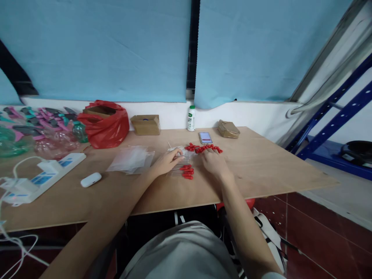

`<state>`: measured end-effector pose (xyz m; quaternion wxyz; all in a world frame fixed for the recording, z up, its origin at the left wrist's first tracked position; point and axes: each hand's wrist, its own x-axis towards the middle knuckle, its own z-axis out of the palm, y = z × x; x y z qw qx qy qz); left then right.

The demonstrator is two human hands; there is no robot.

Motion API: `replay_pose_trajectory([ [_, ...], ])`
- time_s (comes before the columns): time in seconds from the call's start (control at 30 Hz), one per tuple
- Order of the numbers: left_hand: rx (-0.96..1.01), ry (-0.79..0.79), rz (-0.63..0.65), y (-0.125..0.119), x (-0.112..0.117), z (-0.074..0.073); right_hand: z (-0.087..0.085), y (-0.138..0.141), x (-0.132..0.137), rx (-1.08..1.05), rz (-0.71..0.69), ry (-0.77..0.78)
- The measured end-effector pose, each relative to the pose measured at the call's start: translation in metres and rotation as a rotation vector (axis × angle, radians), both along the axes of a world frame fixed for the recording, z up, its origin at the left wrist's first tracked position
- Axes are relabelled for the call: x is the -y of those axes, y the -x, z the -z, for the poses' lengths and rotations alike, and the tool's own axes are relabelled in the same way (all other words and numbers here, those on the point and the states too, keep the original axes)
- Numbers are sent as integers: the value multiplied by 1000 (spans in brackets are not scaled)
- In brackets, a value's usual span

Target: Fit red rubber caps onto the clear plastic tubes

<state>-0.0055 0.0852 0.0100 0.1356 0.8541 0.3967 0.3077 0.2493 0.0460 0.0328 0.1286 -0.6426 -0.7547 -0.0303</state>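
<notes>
My left hand (pixel 169 161) is closed, thumb and forefinger brought together over thin pale shafts; what it pinches is too small to make out. Just right of it lie several red-handled thin rods (pixel 187 170), handles pointing right, on what looks like a clear plastic bag. My right hand (pixel 214 162) has its fingers curled down at the near edge of a row of red handles (pixel 208 148); its fingertips are hidden. More thin white shafts (pixel 175 148) stick out leftward behind my left hand. A stack of clear plastic bags (pixel 129 159) lies left of that hand.
Behind the hands are a phone (pixel 205 137), a white bottle (pixel 191 118), a wrapped packet (pixel 228 129) and a cardboard box (pixel 145 124). On the left are a red bag (pixel 109 126), spray bottles (pixel 48 133), a power strip (pixel 68 162) and a white earbud case (pixel 91 179).
</notes>
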Motion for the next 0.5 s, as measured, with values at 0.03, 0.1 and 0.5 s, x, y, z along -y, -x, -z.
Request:
replay_pose_trajectory([
  [0.03,-1,-12,-2,0,2,-1,2,-7,-1,22,-6,35],
  [0.1,-10,-30,12,1,4,-3,6,-18,-5,66,-27,117],
  [0.5,-15,-25,74,-3,10,-6,-4,-39,-49,180,-158,148],
])
